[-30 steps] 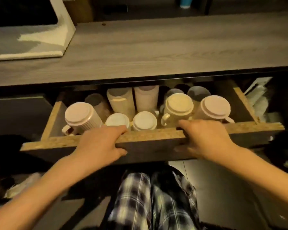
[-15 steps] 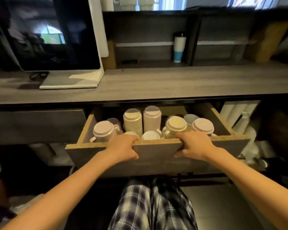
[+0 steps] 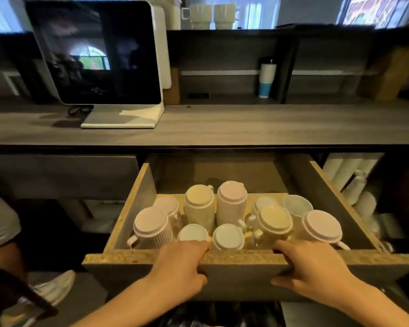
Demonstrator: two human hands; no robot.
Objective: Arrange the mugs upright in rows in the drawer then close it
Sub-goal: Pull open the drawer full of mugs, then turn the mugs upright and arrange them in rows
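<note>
The wooden drawer [image 3: 137, 204] stands pulled far out from under the grey counter. Inside are several white and cream mugs. Most stand bottom up, like the ribbed mug [image 3: 151, 226] at the front left and the cream mug [image 3: 274, 221]; one mug [image 3: 297, 203] at the back right shows its open mouth. Two tall stacks of mugs [image 3: 200, 207] rise in the middle. My left hand [image 3: 178, 267] and my right hand [image 3: 308, 267] both grip the drawer's front panel [image 3: 236, 277], fingers curled over its top edge and thumbs on its face.
A monitor [image 3: 97, 55] on a white stand sits on the counter [image 3: 246, 123]. A tumbler [image 3: 266, 77] stands on the back shelf, two mugs [image 3: 211, 16] above it. White cup stacks [image 3: 350, 175] lie right of the drawer. Another person's shoe [image 3: 54, 289] is at the lower left.
The drawer has slid out much further toward me, baring its empty back part. Both hands keep their grip on the front panel. My view has tilted up.
</note>
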